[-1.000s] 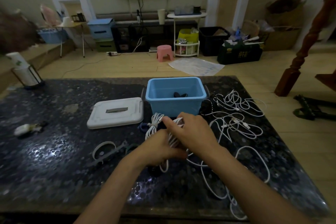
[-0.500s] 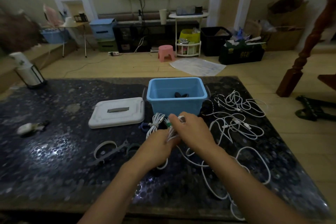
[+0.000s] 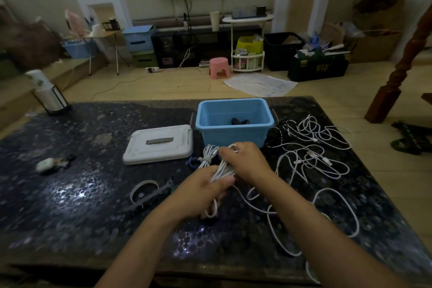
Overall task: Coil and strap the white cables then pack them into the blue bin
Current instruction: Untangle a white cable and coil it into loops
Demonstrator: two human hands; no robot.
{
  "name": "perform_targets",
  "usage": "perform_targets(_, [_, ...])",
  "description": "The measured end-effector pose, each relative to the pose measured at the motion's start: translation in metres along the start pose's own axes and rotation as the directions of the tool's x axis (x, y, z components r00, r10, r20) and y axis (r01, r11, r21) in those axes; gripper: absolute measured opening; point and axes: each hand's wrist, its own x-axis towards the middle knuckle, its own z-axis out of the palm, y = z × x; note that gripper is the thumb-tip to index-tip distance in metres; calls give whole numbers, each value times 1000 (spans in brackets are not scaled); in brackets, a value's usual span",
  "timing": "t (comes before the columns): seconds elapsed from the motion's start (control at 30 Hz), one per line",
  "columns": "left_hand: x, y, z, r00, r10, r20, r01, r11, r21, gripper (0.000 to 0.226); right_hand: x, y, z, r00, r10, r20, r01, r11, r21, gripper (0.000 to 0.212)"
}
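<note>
Frame centre: left hand (image 3: 205, 190) grips the coiled white cable (image 3: 222, 169); right hand (image 3: 245, 161), lower than a second ago, pinches its upper loops. Coil looks tighter, likely ready for strapping. Blue bin (image 3: 233, 119) sits just above; loose cables (image 3: 313, 154) right.

Two bare forearms, sleeveless, left hand (image 3: 205, 188), right hand (image 3: 245, 161)
</note>
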Motion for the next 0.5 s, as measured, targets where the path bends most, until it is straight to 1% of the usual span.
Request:
perform_targets(0.03, [-2, -1, -3, 1000, -11, 4, 11, 1000, -19, 21, 1, -1, 4, 1000, 4, 8, -4, 1000, 10, 41])
perform_targets(0.07, [-4, -2, -5, 1000, -13, -7, 13, 1000, 1, 22, 2, -3, 8, 1000, 4, 10, -4, 1000, 14, 44])
perform_targets(0.17, [-6, -5, -9, 993, 16, -116, 6, 982, 188, 24, 0, -9, 17, 998, -54, -17, 54, 998, -38, 46])
perform_targets(0.27, [-4, -7, -10, 979, 24, -204, 22, 975, 220, 30, -2, -14, 21, 991, -126, -52, 120, 987, -107, 43])
perform_targets(0.37, [-1, -12, -14, 984, 8, -178, 53, 940, 337, 29, -6, -9, 25, 994, -102, -32, 97, 988, -124, 43])
perform_targets(0.43, [0, -17, -18, 992, 7, -129, 46, 913, 405, 21, -6, -4, 28, 997, -80, 13, 81, 989, -122, 45])
perform_targets(0.5, [-1, -21, -24, 996, -4, -90, 39, 919, 392, 11, -5, 0, 31, 996, -77, 47, 82, 990, -116, 47])
